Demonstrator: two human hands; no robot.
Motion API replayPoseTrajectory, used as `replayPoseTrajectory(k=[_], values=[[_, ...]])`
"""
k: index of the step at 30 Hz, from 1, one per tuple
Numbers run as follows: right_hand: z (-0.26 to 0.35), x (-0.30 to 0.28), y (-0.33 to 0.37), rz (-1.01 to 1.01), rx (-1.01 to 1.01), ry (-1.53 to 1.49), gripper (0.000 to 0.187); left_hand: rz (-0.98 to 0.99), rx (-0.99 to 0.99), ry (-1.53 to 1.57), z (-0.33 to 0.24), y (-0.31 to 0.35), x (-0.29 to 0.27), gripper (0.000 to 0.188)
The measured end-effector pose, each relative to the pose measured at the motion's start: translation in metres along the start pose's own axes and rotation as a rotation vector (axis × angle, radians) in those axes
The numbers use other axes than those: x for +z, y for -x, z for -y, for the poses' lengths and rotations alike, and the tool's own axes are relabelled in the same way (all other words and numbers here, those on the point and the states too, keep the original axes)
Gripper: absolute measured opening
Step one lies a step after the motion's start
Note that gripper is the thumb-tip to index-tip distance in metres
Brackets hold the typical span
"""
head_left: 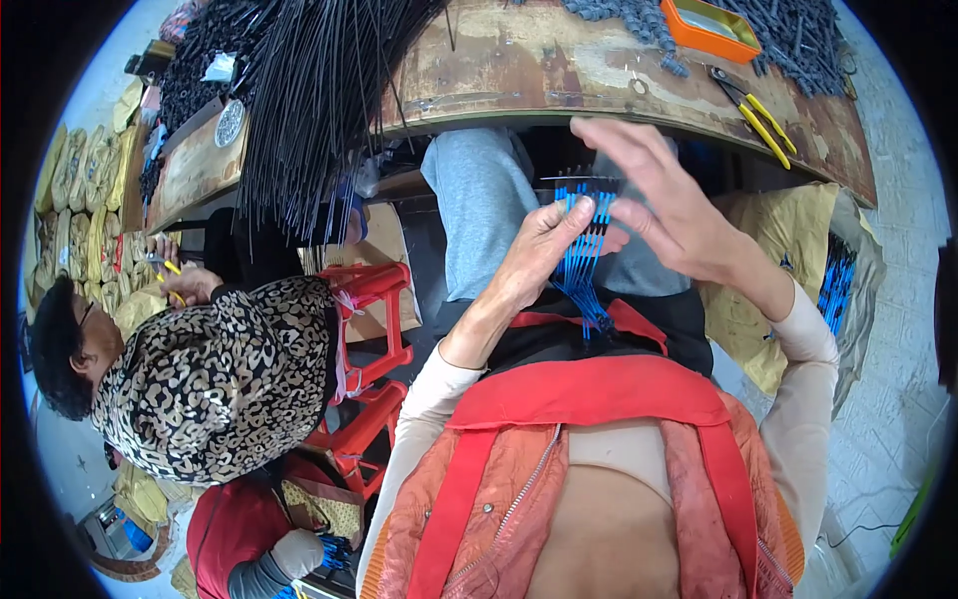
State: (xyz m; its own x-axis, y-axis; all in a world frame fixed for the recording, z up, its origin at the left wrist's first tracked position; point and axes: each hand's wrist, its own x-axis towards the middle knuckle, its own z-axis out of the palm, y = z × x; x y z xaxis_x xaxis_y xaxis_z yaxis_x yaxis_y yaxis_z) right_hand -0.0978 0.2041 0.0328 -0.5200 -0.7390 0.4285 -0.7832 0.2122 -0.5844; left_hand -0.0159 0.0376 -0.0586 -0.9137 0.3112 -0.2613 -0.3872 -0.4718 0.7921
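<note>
From my end of the feed, the bundle of slim blue-and-black strands [579,265] sits above the lap, short of the near edge of the counter [479,85]. I'd judge it light and springy: each strand looks thin, plasticky and probably a little slick, so the set could fan out or slide lengthwise under a loose grip. It doesn't strike me as fragile, though single strands might bend. I'd take hold across the flat upper band, just below the dark crosswise strip [589,183], where the strands lie side by side; lower down they gather into a narrow tail.

My left hand [549,228] has it there, thumb pressed flat on top and the bundle pinched against fingers mostly hidden beneath. My right hand [671,208] is blurred, its long fingers extended and the thumb spread well away from them. That thumb is beside the bundle; whether it touches, I can't tell.
</note>
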Motion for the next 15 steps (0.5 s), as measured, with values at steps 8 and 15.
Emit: replayPoseTrajectory(k=[8, 15], values=[[-0.054, -0.056, 0.0, 0.092, 0.291, 0.12, 0.025, -0.135, 0.172, -0.147, -0.034, -0.045, 0.003, 0.027], [-0.23, -0.151, -0.039, -0.105, 0.186, 0.631, 0.017, -0.033, 0.302, -0.305, -0.067, -0.071, 0.023, 0.028]])
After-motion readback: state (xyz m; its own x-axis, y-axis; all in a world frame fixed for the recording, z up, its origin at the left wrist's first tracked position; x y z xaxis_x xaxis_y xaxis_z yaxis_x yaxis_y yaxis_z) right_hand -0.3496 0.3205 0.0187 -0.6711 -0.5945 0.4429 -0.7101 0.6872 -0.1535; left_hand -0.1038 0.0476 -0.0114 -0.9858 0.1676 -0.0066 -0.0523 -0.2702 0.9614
